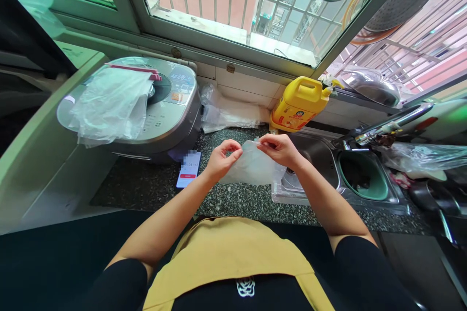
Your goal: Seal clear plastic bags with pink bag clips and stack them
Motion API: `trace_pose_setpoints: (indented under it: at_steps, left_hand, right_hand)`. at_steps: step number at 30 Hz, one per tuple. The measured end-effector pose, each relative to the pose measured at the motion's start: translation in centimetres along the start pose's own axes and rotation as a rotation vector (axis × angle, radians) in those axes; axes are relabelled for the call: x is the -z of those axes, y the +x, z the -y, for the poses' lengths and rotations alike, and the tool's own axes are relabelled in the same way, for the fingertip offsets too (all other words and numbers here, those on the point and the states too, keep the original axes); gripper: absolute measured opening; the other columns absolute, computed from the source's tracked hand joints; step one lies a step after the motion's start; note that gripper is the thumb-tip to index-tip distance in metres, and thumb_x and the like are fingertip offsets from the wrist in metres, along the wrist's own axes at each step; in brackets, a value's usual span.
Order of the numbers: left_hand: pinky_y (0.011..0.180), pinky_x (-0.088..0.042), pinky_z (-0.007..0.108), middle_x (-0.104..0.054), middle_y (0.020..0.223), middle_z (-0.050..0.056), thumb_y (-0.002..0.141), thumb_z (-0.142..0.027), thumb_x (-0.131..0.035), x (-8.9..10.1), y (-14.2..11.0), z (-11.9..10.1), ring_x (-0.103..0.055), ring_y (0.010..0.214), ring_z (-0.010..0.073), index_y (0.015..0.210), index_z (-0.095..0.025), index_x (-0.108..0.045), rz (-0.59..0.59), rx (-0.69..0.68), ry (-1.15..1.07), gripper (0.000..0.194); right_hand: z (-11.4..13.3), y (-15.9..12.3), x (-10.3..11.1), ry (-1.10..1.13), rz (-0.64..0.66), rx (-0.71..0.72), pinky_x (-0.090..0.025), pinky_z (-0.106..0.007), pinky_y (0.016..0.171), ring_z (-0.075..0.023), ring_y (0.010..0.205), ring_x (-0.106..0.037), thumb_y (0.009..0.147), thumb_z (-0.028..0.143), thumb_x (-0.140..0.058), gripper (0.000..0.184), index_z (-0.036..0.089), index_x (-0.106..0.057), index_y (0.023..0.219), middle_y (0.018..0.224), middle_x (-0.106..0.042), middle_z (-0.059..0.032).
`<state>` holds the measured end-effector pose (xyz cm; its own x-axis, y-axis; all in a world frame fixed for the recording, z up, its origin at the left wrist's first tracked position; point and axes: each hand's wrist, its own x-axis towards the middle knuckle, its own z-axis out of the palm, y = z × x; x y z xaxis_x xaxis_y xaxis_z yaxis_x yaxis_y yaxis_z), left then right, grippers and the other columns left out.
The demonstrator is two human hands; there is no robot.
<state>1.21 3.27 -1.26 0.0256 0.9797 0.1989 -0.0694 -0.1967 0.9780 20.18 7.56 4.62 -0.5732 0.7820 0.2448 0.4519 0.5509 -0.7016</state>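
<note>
So I've got a thin clear plastic bag [251, 167] hanging over the speckled counter [233, 204], right in front of the apron, its lower right side by the sink. My right hand [278, 149] is pinching its top edge, fingertips closed. My left hand [225, 158] is curled at the bag's upper left, thumb and finger nearly together, can't tell if they're really gripping it. Phone [188, 170]'s lying left of that, yellow jug [299, 104]'s behind my right hand.
</note>
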Motion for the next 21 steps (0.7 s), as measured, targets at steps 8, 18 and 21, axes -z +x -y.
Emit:
trace_pose_setpoints:
  at_steps: [8,18,21]
  left_hand:
    - [0.067,-0.043,0.026,-0.057,0.063,-0.001,0.071,-0.041,-0.066,-0.3,-0.4,-0.5,-0.052,0.063,0.0133,0.073,-0.019,-0.056,0.018,0.064,-0.018,0.025]
    - [0.062,-0.039,0.025,-0.056,0.060,-0.001,0.057,-0.046,-0.075,3.3,-2.0,2.8,-0.048,0.060,0.0118,0.060,-0.016,-0.060,0.052,0.311,-0.084,0.034]
    - [0.058,-0.037,0.023,-0.054,0.057,-0.003,0.052,-0.047,-0.078,3.7,-2.3,3.3,-0.046,0.057,0.0102,0.058,-0.017,-0.057,0.010,0.351,-0.179,0.037]
  right_hand:
    - [0.4,0.1,-0.6,0.057,-0.029,-0.023,-0.028,-0.022,0.046,-0.0069,0.049,-0.032,0.082,0.038,-0.057,0.026,0.015,-0.061,0.072,0.054,-0.044,0.0038]
    - [0.0,-0.2,0.2,0.108,-0.099,-0.088,-0.031,-0.022,0.047,-0.0078,0.051,-0.036,0.082,0.041,-0.057,0.029,0.015,-0.060,0.069,0.057,-0.047,0.0018]
    - [0.0,-0.3,0.2,0.100,-0.102,-0.094,-0.031,-0.022,0.047,-0.0079,0.051,-0.036,0.082,0.040,-0.057,0.027,0.015,-0.060,0.069,0.057,-0.048,0.0017]
